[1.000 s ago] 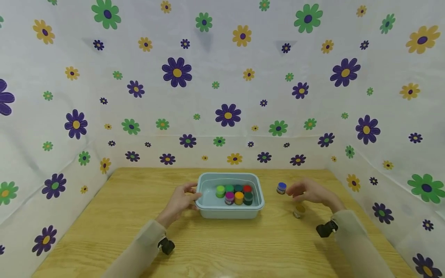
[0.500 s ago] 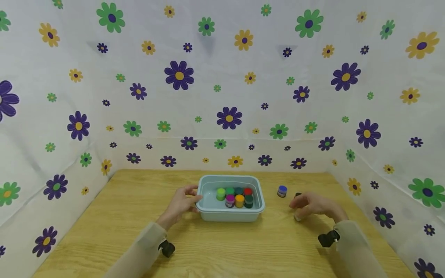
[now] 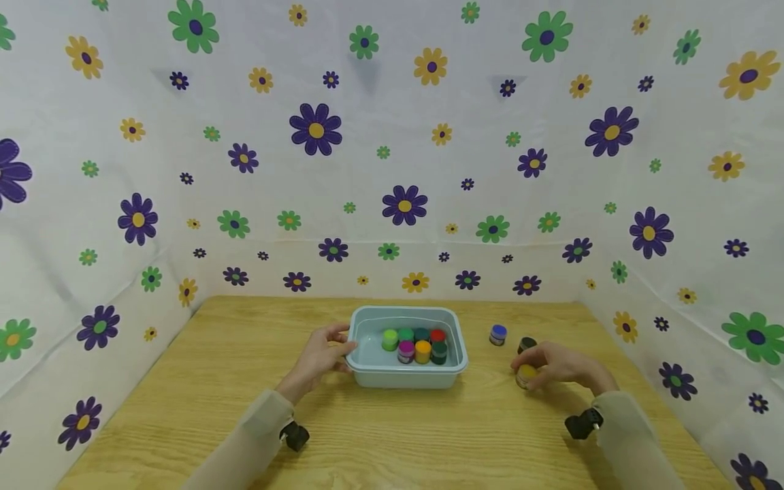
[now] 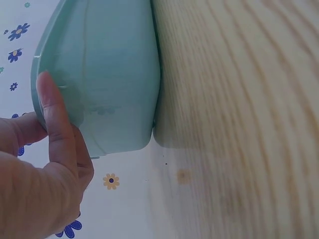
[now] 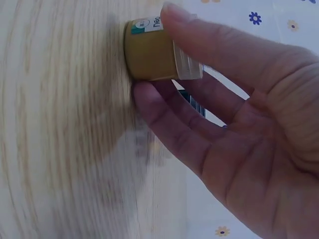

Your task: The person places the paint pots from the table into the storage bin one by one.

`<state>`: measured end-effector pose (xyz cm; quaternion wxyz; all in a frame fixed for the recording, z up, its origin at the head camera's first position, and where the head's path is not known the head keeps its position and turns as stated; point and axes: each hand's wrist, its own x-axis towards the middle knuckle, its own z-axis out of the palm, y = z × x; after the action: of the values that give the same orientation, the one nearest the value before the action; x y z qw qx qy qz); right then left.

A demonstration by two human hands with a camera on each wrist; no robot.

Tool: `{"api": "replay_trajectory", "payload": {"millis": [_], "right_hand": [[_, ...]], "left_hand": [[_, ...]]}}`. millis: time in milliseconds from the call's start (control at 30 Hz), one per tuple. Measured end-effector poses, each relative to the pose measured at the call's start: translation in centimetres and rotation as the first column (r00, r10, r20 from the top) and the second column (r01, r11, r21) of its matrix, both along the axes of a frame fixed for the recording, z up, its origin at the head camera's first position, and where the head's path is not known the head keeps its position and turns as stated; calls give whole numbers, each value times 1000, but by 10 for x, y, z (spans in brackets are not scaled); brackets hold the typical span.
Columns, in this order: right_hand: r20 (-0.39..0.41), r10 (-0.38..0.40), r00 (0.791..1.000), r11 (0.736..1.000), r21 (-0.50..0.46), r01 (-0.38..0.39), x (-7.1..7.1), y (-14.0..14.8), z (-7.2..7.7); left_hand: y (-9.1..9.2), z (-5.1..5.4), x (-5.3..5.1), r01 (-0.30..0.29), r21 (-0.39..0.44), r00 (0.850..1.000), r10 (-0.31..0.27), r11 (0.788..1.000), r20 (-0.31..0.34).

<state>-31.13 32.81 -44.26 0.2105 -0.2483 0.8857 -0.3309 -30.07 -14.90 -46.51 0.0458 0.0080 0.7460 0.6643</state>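
Observation:
My left hand (image 3: 315, 357) holds the left end of a light blue plastic basin (image 3: 407, 378), its thumb on the rim in the left wrist view. Inside the basin, toward its right side, stand several small paint jars, among them a light green jar (image 3: 390, 340), a purple jar (image 3: 406, 352), an orange jar (image 3: 422, 352) and a red jar (image 3: 437, 336). To the right of the basin, my right hand (image 3: 566, 366) pinches a yellow-ochre paint jar (image 5: 149, 55) with a clear lid between thumb and fingers. That jar appears to be at the table surface.
A blue-lidded jar (image 3: 498, 335) stands on the wooden table (image 3: 392, 435) right of the basin. Just behind my right hand is a dark-lidded jar (image 3: 527, 343). A flower-patterned sheet (image 3: 343, 177) encloses the table's back and sides.
My right hand has come nearer from beside the blue-lidded jar to the yellow-ochre jar and taken hold of it. The left hand stays on the basin.

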Motion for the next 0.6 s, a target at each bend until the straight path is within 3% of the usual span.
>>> {"api": "replay_trajectory", "payload": {"millis": [367,600], "right_hand": [[-8,-54,998,998,10,54,0,-11,3],[-4,-25,1000,997,-69,25,0,-23,4]], "left_hand": [[0,4,1,-4,-23,1000,5,1000,4],[1,4,3,-17,-19,1000,17,1000,1]]}}
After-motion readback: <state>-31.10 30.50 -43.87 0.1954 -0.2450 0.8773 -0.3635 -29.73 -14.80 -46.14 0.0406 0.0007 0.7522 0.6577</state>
